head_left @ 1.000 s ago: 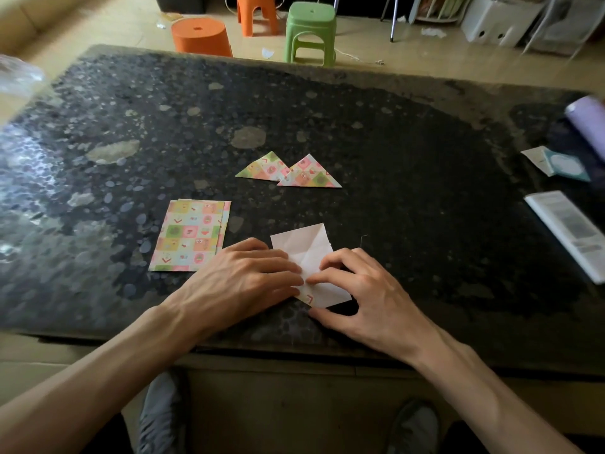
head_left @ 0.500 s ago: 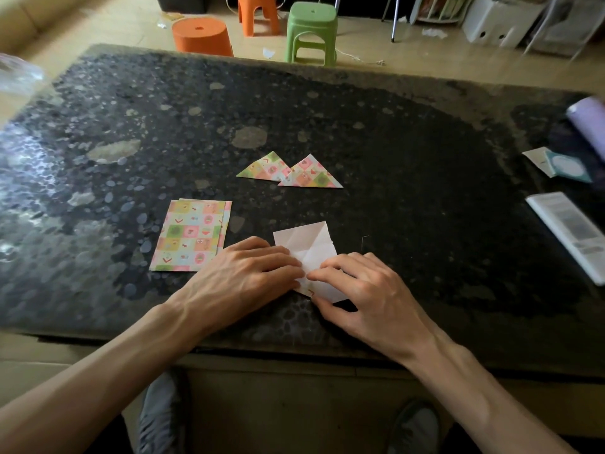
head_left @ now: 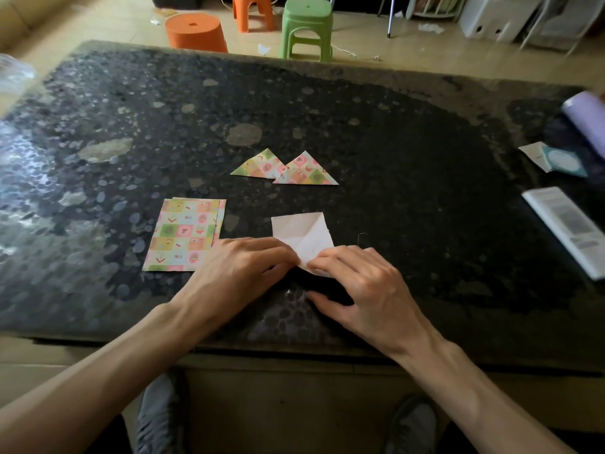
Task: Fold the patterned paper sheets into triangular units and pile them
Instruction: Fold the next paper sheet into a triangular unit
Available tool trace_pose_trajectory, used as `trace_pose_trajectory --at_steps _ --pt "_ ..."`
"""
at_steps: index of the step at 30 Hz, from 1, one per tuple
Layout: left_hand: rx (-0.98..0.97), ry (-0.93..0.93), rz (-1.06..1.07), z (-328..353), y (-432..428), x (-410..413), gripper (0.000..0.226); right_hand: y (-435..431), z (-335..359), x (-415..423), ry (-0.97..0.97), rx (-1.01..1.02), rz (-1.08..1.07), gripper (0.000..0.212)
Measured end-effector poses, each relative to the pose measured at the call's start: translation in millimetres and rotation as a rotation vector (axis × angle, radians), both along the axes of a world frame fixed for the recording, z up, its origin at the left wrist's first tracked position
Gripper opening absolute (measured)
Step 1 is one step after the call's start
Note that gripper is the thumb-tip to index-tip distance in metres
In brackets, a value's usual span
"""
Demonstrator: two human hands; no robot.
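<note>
On the dark stone table point(head_left: 393, 142), one part-folded sheet point(head_left: 301, 234) is listed white side up and pinned at its near corner. The left hand point(head_left: 242, 273) is laid on it with straight fingers, and the right hand point(head_left: 363, 286) is pressed on it with bent fingertips, thumb apart, nothing clasped. Just left of that sheet a stack of patterned sheets point(head_left: 185, 235) is kept; beyond it, two folded triangles point(head_left: 306, 172) are laid overlapping.
</note>
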State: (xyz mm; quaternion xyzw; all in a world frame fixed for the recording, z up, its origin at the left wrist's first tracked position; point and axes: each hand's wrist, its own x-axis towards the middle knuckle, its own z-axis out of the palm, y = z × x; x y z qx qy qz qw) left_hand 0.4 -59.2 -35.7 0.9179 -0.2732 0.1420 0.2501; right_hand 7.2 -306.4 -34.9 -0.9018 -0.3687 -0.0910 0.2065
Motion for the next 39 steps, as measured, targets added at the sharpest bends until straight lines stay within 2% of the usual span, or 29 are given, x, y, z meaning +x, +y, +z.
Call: trace_pose_trajectory --at_steps 4,10,16,20,24,31,34,39 --pt "-0.094 0.083 0.092 -2 -3 2 0.013 -6 0 4 -0.078 0.061 -0.076 0.016" --pt "0.088 -0.018 0.152 -4 -13 12 0.019 -3 -4 9 -0.138 0.069 -0.127 0.012" --pt "0.138 -0.005 0.083 -8 -5 10 0.024 -4 -6 15 0.036 0.173 -0.116 0.010" --pt "0.111 -0.007 0.088 -9 -2 5 0.024 -1 -2 18 0.085 0.138 -0.073 0.012" --pt "0.081 0.048 0.086 -9 -3 4 0.022 -7 -5 22 0.182 0.127 -0.125 0.012" --pt "-0.055 0.261 0.217 -6 -2 16 0.031 -6 -10 29 0.313 0.203 -0.268 0.029" --pt "-0.102 0.332 0.275 -7 -1 20 0.030 -6 -11 35 0.378 0.235 -0.334 0.027" --pt "-0.065 0.353 0.316 -6 -4 22 0.033 -2 -9 35 0.382 0.212 -0.380 0.025"
